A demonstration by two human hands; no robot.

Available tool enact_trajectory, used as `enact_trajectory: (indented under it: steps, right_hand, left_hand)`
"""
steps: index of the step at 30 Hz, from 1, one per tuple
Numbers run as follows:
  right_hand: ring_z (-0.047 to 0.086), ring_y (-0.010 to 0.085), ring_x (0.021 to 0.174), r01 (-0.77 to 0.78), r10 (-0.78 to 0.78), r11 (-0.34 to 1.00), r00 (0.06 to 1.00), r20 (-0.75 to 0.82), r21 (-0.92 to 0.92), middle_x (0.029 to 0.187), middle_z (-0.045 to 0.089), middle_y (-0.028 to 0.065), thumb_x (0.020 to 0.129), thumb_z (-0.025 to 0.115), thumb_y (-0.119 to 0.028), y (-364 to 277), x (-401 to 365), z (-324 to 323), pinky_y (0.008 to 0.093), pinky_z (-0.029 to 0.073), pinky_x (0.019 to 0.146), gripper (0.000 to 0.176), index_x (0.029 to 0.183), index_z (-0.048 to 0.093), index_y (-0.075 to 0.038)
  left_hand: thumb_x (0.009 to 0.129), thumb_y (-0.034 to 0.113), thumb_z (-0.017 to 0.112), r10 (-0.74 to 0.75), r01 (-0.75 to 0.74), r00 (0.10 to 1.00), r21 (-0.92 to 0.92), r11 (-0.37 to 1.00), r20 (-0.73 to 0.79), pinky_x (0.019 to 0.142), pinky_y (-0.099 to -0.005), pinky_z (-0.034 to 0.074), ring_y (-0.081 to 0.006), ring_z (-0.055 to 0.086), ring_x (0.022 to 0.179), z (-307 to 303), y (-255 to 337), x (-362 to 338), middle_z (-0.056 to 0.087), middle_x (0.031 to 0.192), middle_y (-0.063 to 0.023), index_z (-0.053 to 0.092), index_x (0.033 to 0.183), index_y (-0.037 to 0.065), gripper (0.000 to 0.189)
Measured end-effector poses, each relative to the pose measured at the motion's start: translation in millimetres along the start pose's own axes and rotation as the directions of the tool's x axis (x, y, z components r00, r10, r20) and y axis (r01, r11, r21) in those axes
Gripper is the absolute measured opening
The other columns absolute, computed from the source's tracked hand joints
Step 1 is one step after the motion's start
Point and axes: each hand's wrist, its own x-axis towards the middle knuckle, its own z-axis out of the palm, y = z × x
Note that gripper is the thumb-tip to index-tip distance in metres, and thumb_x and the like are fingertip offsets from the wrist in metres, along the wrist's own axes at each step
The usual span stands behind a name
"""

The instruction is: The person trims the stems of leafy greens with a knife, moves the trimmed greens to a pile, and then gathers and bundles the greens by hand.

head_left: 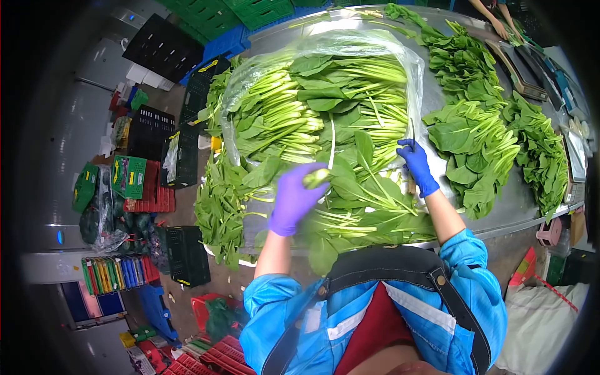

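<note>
Head view, hands first: your left hand (pixel 297 197), in a purple glove, reaches forward with the forearm nearly upright in the picture; its fingers are closed around a small bunch of leafy greens (pixel 317 178), the cut stem ends showing at the fingertips and the leaves partly blurred below. Your right hand (pixel 417 167), in a blue glove, angles inward from the right, fingers bent, thumb side toward the stems, just beside the right wall of the clear plastic bag (pixel 415 69); whether it grips anything, you cannot tell. Greens, packed: two side-by-side stacks (pixel 300 112) inside the open bag, ahead of both hands. Greens, loose: leaves and stems (pixel 369 219) between your forearms, near the table's front edge; one heap (pixel 219 212) to the left of your left hand; one bundle (pixel 473 134) to the right of your right hand, another (pixel 540 156) farther right. Edges: the bag's rim stands up around the stacks; the metal table (pixel 500 215) ends just ahead of your apron (pixel 387 269). Open room: a strip of metal between your right forearm and the right-hand bundle, and a smaller patch by your left wrist. Far right corner: a co-worker's hands (pixel 502 28), well apart from yours.
</note>
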Motion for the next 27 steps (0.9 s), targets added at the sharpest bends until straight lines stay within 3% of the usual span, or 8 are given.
enact_trajectory:
  steps: [2, 4, 7, 10, 13, 14, 16, 27]
  right_hand:
    - [0.047, 0.0055, 0.059, 0.143, -0.141, 0.989, 0.988, -0.069, 0.039, 0.087, 0.063, 0.0018, 0.077, 0.068, -0.013, -30, -30, 4, 0.0207, 0.042, 0.053, 0.030, 0.107, 0.063, -0.009]
    - [0.042, 0.0026, 0.055, 0.369, -0.369, 0.929, 0.929, -0.003, 0.005, 0.085, 0.063, -0.0001, 0.077, 0.068, -0.009, -64, -70, 5, 0.0199, 0.038, 0.051, 0.024, 0.101, 0.065, -0.007]
    - [0.037, 0.0022, 0.052, 0.438, -0.438, 0.898, 0.891, 0.119, 0.027, 0.084, 0.064, -0.0013, 0.078, 0.068, -0.008, -82, -110, 5, 0.0179, 0.034, 0.050, 0.023, 0.101, 0.064, -0.004]
    - [0.047, 0.0032, 0.053, 0.420, -0.438, 0.899, 0.876, 0.201, 0.129, 0.080, 0.065, 0.0017, 0.083, 0.061, -0.008, -90, -122, -8, 0.0219, 0.037, 0.047, 0.037, 0.120, 0.058, -0.007]
    - [0.061, 0.0191, 0.059, 0.497, -0.436, 0.794, 0.867, 0.241, -0.350, 0.080, 0.066, 0.0095, 0.082, 0.059, -0.007, -96, -125, -22, 0.0302, 0.048, 0.053, 0.042, 0.123, 0.056, -0.015]
    - [0.061, 0.0191, 0.059, 0.497, -0.435, 0.795, 0.867, 0.244, -0.348, 0.080, 0.066, 0.0095, 0.082, 0.059, -0.007, -88, -124, -16, 0.0302, 0.048, 0.053, 0.042, 0.123, 0.056, -0.015]
    - [0.063, 0.0289, 0.065, 0.773, -0.708, 0.512, 0.627, 0.326, -0.375, 0.084, 0.066, 0.0118, 0.076, 0.060, -0.005, -81, -125, -6, 0.0353, 0.051, 0.057, 0.044, 0.119, 0.059, -0.015]
    - [0.064, 0.0301, 0.070, 0.684, -0.596, 0.583, 0.727, 0.341, -0.439, 0.082, 0.065, 0.0120, 0.073, 0.060, -0.006, -83, -129, 10, 0.0389, 0.050, 0.060, 0.043, 0.115, 0.061, -0.015]
  left_hand:
    - [0.072, 0.008, 0.072, 0.231, -0.226, 0.973, 0.330, 0.917, 0.024, 0.072, -0.0287, 0.050, -0.0183, 0.065, 0.080, 23, 4, 5, 0.067, 0.092, -0.0095, 0.064, 0.106, 0.007, 0.035]
    - [0.070, 0.010, 0.073, 0.438, -0.413, 0.899, 0.377, 0.829, 0.020, 0.073, -0.0317, 0.051, -0.0242, 0.064, 0.083, 52, 0, 13, 0.066, 0.095, -0.0120, 0.065, 0.107, 0.009, 0.037]
    - [0.069, 0.011, 0.073, 0.563, -0.544, 0.826, 0.320, 0.775, 0.041, 0.072, -0.0339, 0.051, -0.0268, 0.063, 0.082, 86, 14, 12, 0.066, 0.094, -0.0118, 0.065, 0.108, 0.011, 0.039]
    - [0.068, 0.009, 0.072, 0.518, -0.529, 0.848, 0.251, 0.811, 0.112, 0.068, -0.0351, 0.050, -0.0272, 0.062, 0.076, 89, 9, 3, 0.065, 0.087, -0.0108, 0.066, 0.107, 0.012, 0.039]
    - [0.066, 0.009, 0.073, 0.470, -0.480, 0.877, 0.196, 0.855, 0.099, 0.064, -0.0360, 0.049, -0.0277, 0.061, 0.071, 76, 13, -6, 0.064, 0.081, -0.0106, 0.067, 0.104, 0.011, 0.038]
    - [0.066, 0.010, 0.074, 0.452, -0.466, 0.885, 0.186, 0.865, 0.112, 0.063, -0.0361, 0.049, -0.0279, 0.061, 0.070, 72, 17, -9, 0.064, 0.080, -0.0109, 0.067, 0.102, 0.011, 0.037]
    - [0.065, 0.010, 0.074, 0.474, -0.483, 0.876, 0.209, 0.851, 0.093, 0.063, -0.0363, 0.049, -0.0286, 0.060, 0.069, 73, 18, -14, 0.064, 0.079, -0.0114, 0.067, 0.098, 0.010, 0.034]
    - [0.064, 0.013, 0.075, 0.485, -0.475, 0.874, 0.287, 0.832, 0.042, 0.060, -0.0376, 0.048, -0.0306, 0.059, 0.067, 76, 16, -18, 0.061, 0.075, -0.0129, 0.065, 0.086, 0.007, 0.025]
